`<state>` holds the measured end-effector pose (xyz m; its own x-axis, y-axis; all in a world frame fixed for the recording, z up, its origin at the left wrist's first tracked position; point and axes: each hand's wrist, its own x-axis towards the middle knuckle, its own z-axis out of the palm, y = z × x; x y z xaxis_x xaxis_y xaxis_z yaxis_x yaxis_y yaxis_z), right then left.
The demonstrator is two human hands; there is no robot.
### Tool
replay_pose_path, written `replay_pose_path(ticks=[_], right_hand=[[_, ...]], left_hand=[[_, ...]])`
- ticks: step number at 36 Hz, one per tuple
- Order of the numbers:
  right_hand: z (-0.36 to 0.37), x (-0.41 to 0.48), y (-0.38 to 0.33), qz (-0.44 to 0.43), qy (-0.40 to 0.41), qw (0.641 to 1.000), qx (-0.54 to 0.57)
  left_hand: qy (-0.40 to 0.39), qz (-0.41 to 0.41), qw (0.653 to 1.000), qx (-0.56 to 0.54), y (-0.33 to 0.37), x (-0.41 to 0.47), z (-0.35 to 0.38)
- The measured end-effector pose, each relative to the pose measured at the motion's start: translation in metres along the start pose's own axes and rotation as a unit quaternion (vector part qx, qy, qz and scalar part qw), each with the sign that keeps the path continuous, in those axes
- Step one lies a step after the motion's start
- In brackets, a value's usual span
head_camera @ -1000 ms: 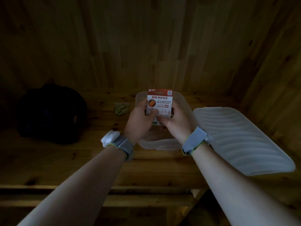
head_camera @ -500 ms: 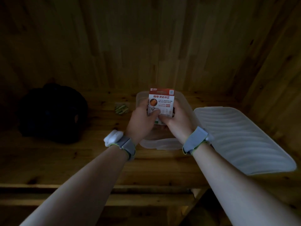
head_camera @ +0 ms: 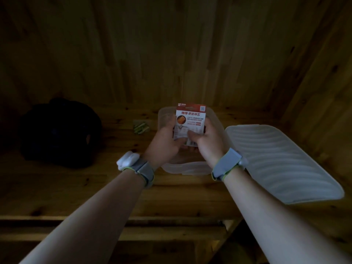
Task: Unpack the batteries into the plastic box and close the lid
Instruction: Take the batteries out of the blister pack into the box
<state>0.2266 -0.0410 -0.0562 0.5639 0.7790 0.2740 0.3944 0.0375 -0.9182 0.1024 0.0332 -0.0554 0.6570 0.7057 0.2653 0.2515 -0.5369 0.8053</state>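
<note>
A red and white battery pack (head_camera: 190,119) stands upright above the clear plastic box (head_camera: 182,168), printed card side towards me. My left hand (head_camera: 164,143) grips its left edge and my right hand (head_camera: 206,141) grips its right edge, both thumbs pressed on the lower part of the card. The box is open and lies on the wooden surface under my hands. Its ribbed translucent lid (head_camera: 282,161) lies flat to the right of the box. A small packet of green batteries (head_camera: 141,127) rests on the wood left of the box.
A dark bag (head_camera: 59,130) sits at the left on the wooden surface (head_camera: 76,187). Wooden walls close the space behind and on the right. The front edge of the surface runs across below my forearms.
The pack and both hands have shifted slightly; my thumbs have slid a little over the lower card. Box, lid and green batteries have not moved.
</note>
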Motion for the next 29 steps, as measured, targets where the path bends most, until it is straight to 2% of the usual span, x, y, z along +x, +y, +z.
replay_pose_path(ticks=[8,18,26,29], right_hand=[[-0.004,-0.002,-0.0059,-0.029,-0.001,0.998,-0.06],[-0.0015,-0.0012,-0.0038,-0.01,0.006,0.997,-0.078],[-0.0025,-0.0043,-0.0053,-0.016,0.014,0.996,-0.083],[-0.0017,-0.0047,-0.0053,-0.015,0.018,0.997,-0.075]], left_hand=[[0.022,0.026,0.999,0.036,0.0018,-0.0035,0.005],[0.028,0.047,0.998,0.025,0.0053,-0.0055,0.0032],[0.068,0.028,0.997,0.023,0.0017,-0.0039,0.0078],[0.099,0.046,0.994,-0.015,0.003,-0.0045,0.0098]])
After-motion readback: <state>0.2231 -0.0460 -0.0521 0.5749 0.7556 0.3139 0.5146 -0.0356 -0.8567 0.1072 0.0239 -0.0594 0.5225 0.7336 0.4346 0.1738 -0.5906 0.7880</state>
